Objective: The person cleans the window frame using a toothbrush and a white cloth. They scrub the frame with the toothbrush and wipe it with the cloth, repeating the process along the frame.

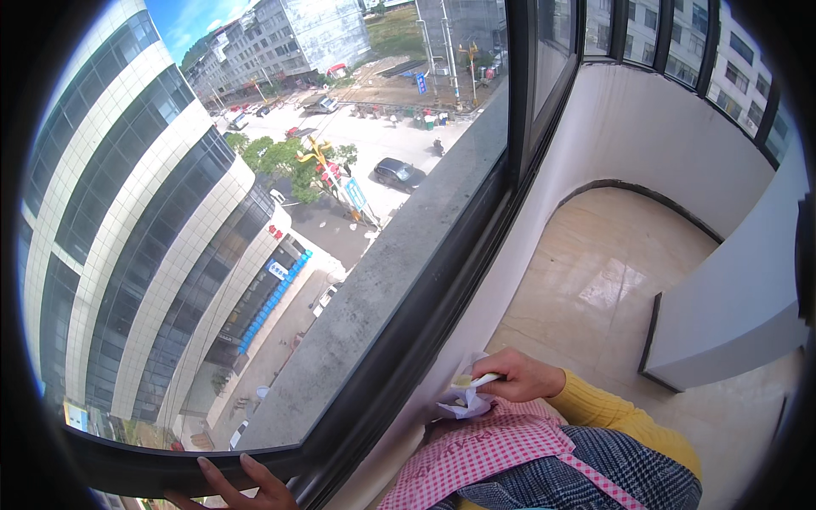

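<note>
My right hand (519, 376), at the end of a yellow knitted sleeve, is closed around the pale handle of a small tool (478, 380); its head, perhaps a brush, is partly hidden. Just below it a crumpled white plastic bag (468, 403) lies against the pink checked apron (478, 440). At the lower left, my left hand (236, 484) rests its spread fingers on the black window frame (191, 470). The large glass pane stands above those fingers. Part of the left hand is cut off by the picture's edge.
A grey stone ledge (357, 319) runs outside the window, high above a street. Along the window stands a low white wall (656, 127) that curves around a tiled floor (574, 255). A white pillar (727, 319) with a dark base rises at the right.
</note>
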A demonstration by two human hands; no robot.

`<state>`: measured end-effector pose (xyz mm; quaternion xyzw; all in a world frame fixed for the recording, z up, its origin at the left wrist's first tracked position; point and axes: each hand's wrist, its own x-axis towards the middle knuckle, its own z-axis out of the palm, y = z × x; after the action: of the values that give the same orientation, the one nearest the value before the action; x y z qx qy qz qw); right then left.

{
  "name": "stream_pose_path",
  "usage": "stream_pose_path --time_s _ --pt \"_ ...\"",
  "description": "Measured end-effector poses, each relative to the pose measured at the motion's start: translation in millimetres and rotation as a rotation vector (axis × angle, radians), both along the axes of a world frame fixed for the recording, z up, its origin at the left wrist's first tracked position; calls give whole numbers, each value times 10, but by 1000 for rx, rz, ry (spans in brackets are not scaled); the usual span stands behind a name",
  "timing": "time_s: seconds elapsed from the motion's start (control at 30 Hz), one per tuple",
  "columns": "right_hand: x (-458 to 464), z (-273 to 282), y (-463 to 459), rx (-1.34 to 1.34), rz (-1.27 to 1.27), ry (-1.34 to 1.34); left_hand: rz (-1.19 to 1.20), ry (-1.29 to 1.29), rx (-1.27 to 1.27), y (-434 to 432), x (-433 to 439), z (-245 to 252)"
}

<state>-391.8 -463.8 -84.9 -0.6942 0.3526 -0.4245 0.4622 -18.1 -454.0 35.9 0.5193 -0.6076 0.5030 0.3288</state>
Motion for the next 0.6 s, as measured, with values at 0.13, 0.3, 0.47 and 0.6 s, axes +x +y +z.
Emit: stream_pose_path --time_s 0.13,0.3,0.47,0.6 --pt "116 25 38 -6 14 22 128 -76 -17 200 251 18" --pt "332 34 64 19 77 84 275 -89 -46 436 523 -15" --pt "538 73 108 15 121 70 280 -100 -113 596 796 -50" --pt "661 128 141 37 146 71 174 -62 -88 736 675 -107"
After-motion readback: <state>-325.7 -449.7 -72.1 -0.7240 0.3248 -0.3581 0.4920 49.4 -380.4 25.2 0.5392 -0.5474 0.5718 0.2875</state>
